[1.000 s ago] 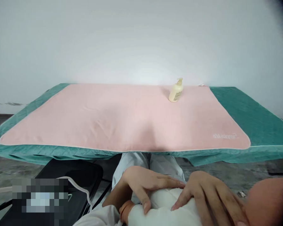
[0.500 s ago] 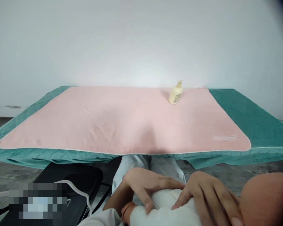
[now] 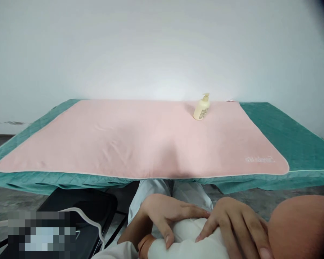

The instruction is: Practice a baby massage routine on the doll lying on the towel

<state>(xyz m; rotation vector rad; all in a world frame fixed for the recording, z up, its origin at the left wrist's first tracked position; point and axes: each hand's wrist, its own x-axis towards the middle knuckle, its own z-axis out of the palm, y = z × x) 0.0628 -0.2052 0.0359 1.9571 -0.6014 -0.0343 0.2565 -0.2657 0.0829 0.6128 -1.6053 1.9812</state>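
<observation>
A baby doll in white clothing lies across my lap at the bottom of the head view. Its smooth, bare orange-brown head is at the right, and a small orange-brown end of a limb shows at the left. My left hand rests over the white clothing, thumb bent down on the near side. From the far side, my right hand curls over the doll beside its head, with its fingers pointing toward me. The two hands nearly meet at the fingertips. The doll's underside is hidden.
Ahead, a pink mat covers much of a green-draped table against a white wall. A cream pump bottle stands on the mat, right of centre. A black chair with a pale cable is at lower left.
The doll's head has shifted slightly to the left, and my right hand's fingertips with it. Both hands keep their hold on the doll.
</observation>
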